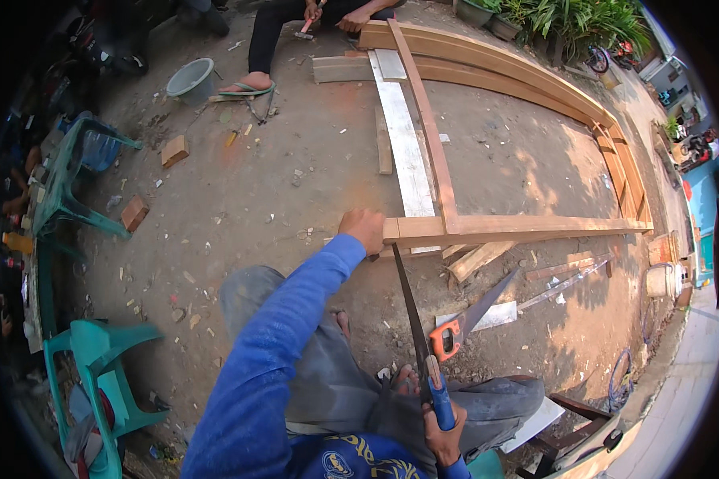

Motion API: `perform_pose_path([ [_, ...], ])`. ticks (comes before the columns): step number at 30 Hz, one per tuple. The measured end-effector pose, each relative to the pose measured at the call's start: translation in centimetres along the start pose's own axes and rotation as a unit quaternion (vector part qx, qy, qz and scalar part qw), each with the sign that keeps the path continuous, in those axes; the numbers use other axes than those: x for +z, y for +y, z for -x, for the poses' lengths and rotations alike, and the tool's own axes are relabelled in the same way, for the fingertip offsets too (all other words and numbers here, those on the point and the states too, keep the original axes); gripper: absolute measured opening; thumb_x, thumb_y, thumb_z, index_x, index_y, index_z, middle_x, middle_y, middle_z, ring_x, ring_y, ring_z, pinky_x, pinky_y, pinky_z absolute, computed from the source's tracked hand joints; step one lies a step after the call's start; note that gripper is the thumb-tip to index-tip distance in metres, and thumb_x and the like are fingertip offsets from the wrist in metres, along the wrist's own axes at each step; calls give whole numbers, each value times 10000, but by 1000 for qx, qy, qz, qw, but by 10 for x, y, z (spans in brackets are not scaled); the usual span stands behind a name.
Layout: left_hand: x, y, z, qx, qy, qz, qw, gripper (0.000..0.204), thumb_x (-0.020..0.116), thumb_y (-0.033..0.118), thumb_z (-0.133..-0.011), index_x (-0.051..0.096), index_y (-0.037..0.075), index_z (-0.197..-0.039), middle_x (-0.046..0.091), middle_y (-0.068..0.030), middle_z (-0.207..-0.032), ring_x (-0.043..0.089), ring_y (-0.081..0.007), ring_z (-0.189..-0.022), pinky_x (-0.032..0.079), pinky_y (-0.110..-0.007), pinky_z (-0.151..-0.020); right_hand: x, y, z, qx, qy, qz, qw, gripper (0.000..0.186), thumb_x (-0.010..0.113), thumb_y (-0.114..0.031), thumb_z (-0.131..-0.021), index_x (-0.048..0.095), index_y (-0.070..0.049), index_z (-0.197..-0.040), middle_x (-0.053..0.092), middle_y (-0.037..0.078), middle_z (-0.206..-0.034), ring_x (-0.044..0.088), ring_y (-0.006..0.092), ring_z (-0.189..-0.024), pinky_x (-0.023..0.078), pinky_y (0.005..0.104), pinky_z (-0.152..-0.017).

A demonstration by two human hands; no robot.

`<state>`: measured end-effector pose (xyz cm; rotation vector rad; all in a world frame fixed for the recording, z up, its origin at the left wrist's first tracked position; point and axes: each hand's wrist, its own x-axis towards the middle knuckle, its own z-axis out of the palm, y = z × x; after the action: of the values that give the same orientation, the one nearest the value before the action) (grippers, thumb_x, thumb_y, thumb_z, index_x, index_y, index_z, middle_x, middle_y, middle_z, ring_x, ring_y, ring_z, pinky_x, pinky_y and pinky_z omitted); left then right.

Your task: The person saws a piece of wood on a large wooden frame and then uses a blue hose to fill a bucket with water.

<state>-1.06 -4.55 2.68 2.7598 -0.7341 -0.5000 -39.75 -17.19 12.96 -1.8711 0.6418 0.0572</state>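
Observation:
My left hand (363, 230) is closed round the near left end of a wooden frame (527, 227), whose long beams stretch away to the right and back. My right hand (446, 433) grips a handsaw (412, 311) by its blue handle, low in front of my body. The saw's dark blade points away from me, and its tip end meets the beam close beside my left hand. A thin pencil-like line crosses the beam near that end. Under the frame, a pale flat board (407, 148) lies lengthwise on the ground.
A second handsaw (447, 339) with an orange handle lies right of my blade. Across the frame, a co-worker's hand holds a hammer (305, 30). Green plastic chairs (108, 359) stand at left, near two bricks (134, 213) and a grey bucket (192, 80). Wood offcuts (481, 259) lie below the beam.

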Motion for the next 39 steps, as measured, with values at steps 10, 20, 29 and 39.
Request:
perform_pose_path([
  [10, 19, -19, -6, 3, 55, -27, 998, 425, 854, 365, -702, 745, 83, -1000, 745, -182, -960, 726, -374, -927, 583, -448, -856, 96, 93, -145, -139, 35, -69, 987, 104, 693, -85, -831, 642, -1, -797, 579, 9, -630, 542, 82, -572, 446, 313, -540],
  [20, 12, -18, -10, -16, 15, -35, 999, 454, 840, 382, -722, 739, 103, -1065, 739, -179, -1060, 709, -362, -1021, 567, -458, -894, 63, 10, -117, -55, 8, -73, 996, 118, 668, -93, -842, 639, 13, -799, 578, 22, -644, 532, 86, -599, 445, 309, -566],
  [29, -2, 2, 0, -11, 14, -21, 1000, 377, 807, 247, -746, 749, 75, -1076, 740, -200, -1049, 713, -375, -1031, 582, -443, -892, 10, -19, -19, -63, 33, -40, 997, 112, 658, -66, -826, 679, 40, -859, 606, -3, -686, 533, 58, -631, 451, 252, -598],
  [39, -6, -3, 3, -5, -7, -27, 1000, 465, 837, 389, -747, 725, 69, -1065, 739, -196, -1035, 707, -380, -1011, 567, -448, -907, 122, 96, -178, -184, 56, -87, 977, 129, 658, -81, -836, 624, 14, -756, 557, 37, -580, 545, 103, -547, 426, 330, -518],
])
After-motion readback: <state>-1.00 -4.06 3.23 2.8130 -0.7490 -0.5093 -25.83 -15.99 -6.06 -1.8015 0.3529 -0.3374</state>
